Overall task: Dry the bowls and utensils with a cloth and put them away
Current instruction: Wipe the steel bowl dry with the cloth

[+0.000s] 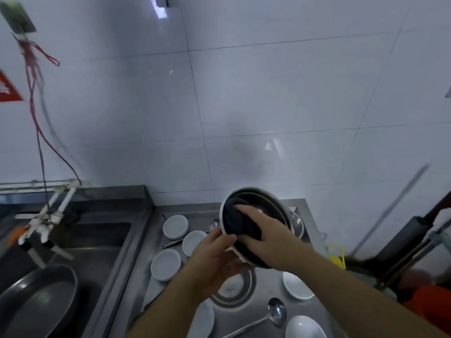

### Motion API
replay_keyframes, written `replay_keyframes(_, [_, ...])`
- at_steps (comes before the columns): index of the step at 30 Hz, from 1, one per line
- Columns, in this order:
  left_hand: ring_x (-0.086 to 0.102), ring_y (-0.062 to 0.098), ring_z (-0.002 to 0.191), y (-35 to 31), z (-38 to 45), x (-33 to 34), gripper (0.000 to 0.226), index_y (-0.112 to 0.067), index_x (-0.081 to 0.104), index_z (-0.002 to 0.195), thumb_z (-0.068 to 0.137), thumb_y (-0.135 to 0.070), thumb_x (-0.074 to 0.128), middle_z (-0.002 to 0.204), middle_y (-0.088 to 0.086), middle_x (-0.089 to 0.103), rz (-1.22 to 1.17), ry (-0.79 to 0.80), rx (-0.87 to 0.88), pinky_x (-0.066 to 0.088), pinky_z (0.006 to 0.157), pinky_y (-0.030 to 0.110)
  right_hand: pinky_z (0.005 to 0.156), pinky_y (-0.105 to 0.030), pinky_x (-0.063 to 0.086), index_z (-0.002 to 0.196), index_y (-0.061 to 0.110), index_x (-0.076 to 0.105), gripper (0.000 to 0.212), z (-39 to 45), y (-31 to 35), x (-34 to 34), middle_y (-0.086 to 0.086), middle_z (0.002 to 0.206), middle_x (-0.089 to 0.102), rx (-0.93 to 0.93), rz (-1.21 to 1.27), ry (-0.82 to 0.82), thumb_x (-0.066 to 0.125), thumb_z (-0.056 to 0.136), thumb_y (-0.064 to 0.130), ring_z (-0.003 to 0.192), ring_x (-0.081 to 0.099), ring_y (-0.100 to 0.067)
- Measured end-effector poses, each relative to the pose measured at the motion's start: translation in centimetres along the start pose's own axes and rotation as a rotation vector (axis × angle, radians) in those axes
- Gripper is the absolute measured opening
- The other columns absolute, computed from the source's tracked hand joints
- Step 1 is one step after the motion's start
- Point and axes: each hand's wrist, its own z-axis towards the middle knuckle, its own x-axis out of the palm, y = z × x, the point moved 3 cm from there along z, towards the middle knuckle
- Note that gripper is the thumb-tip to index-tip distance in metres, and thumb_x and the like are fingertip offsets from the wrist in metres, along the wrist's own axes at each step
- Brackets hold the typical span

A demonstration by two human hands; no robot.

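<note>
A steel bowl (pixel 273 203) is held tilted above the counter, its opening towards me. My left hand (pixel 214 257) grips its lower rim from below. My right hand (pixel 266 235) presses a dark cloth (pixel 241 223) into the inside of the bowl. On the steel counter (pixel 268 286) below lie several small white bowls (pixel 166 264), a metal ladle (pixel 275 311) near the front, another steel bowl (pixel 234 289) under my left hand, and a steel bowl (pixel 296 223) behind the held one.
A steel sink (pixel 97 240) lies to the left with a dark pan (pixel 36 301) in it and a tap (pixel 41 223) above. White tiled wall stands behind. A yellow item (pixel 338 257) and dark equipment sit at the right edge.
</note>
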Motion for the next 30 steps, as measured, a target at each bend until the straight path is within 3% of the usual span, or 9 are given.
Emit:
replay_keyframes(2, [0.065,0.053,0.122,1.0,-0.9,0.9,0.048,-0.004,0.062,0.138,0.092,-0.014,0.068,0.133,0.033,0.066,0.007,0.002,0.031,0.053,0.102,0.067,0.108,-0.004,0.029,0.153,0.054,0.035,0.061,-0.7,0.0,-0.4,0.031,0.148,0.05,-0.102,-0.179,0.014,0.057,0.096,0.051,0.131,0.042,0.017])
replay_keyframes(5, [0.069,0.049,0.117,2.1,-1.9,2.5,0.045,-0.015,0.07,0.129,0.085,-0.014,0.073,0.13,0.028,0.069,0.015,-0.024,0.094,0.059,0.094,0.06,0.118,-0.03,0.037,0.157,0.034,0.04,0.055,-0.8,-0.1,-1.6,0.009,0.157,0.05,-0.136,-0.351,-0.025,0.052,0.104,0.043,0.143,0.045,-0.013])
replay_keyframes(8, [0.071,0.047,0.115,2.1,-2.2,3.7,0.048,-0.014,0.066,0.134,0.086,-0.009,0.073,0.13,0.028,0.069,0.019,-0.058,0.168,0.062,0.087,0.055,0.109,-0.039,0.044,0.157,0.026,0.041,0.051,-0.6,0.1,-2.7,-0.002,0.153,0.054,0.005,-0.413,-0.114,0.049,0.107,0.035,0.135,0.054,-0.027])
replay_keyframes(11, [0.072,0.043,0.114,1.2,-2.0,4.4,0.053,-0.017,0.064,0.138,0.088,-0.002,0.069,0.13,0.024,0.07,0.052,-0.076,0.24,0.063,0.082,0.049,0.084,-0.038,0.047,0.142,0.017,0.047,0.037,-0.3,0.5,-3.1,-0.013,0.132,0.065,0.21,-0.38,-0.124,0.043,0.108,0.032,0.111,0.063,-0.034])
replay_keyframes(13, [0.071,0.043,0.117,0.5,-2.1,4.7,0.055,-0.02,0.065,0.137,0.087,0.001,0.069,0.131,0.021,0.07,0.088,-0.068,0.274,0.063,0.084,0.053,0.074,-0.035,0.041,0.121,0.014,0.049,0.022,-0.1,1.1,-3.2,-0.014,0.113,0.068,0.304,-0.359,-0.068,0.043,0.108,0.031,0.091,0.06,-0.03])
replay_keyframes(16, [0.071,0.04,0.12,-0.5,-2.3,4.0,0.07,-0.031,0.057,0.146,0.086,0.002,0.071,0.133,0.016,0.072,0.101,-0.053,0.287,0.062,0.087,0.059,0.064,-0.032,0.042,0.106,0.015,0.056,0.023,-0.3,2.5,-2.7,0.0,0.092,0.063,0.323,-0.317,0.014,0.046,0.103,0.036,0.079,0.058,-0.017])
replay_keyframes(20, [0.069,0.039,0.125,-2.1,-2.9,1.4,0.107,-0.065,0.026,0.151,0.082,-0.005,0.081,0.134,0.018,0.071,0.104,-0.011,0.225,0.058,0.094,0.068,0.07,-0.033,0.057,0.092,0.034,0.072,0.025,-1.1,4.5,-0.5,0.004,0.086,0.074,0.34,0.169,-0.02,0.05,0.091,0.045,0.081,0.071,-0.014])
replay_keyframes(24, [0.07,0.041,0.123,-3.3,-3.9,-1.6,0.091,-0.057,0.044,0.151,0.082,-0.016,0.087,0.131,0.019,0.072,0.14,0.1,0.105,0.06,0.093,0.061,0.066,-0.031,0.06,0.099,0.039,0.078,0.028,-1.0,5.2,3.1,0.003,0.085,0.078,0.293,0.581,-0.075,0.054,0.085,0.045,0.075,0.074,-0.019])
replay_keyframes(30, [0.069,0.045,0.121,-3.5,-4.9,-4.6,0.075,-0.049,0.054,0.145,0.087,-0.007,0.078,0.132,0.021,0.07,0.056,0.095,0.104,0.057,0.094,0.068,0.078,-0.01,0.048,0.113,0.049,0.065,0.025,3.0,6.8,5.7,0.022,0.104,0.073,0.043,0.191,-0.41,0.057,0.096,0.033,0.098,0.066,0.003])
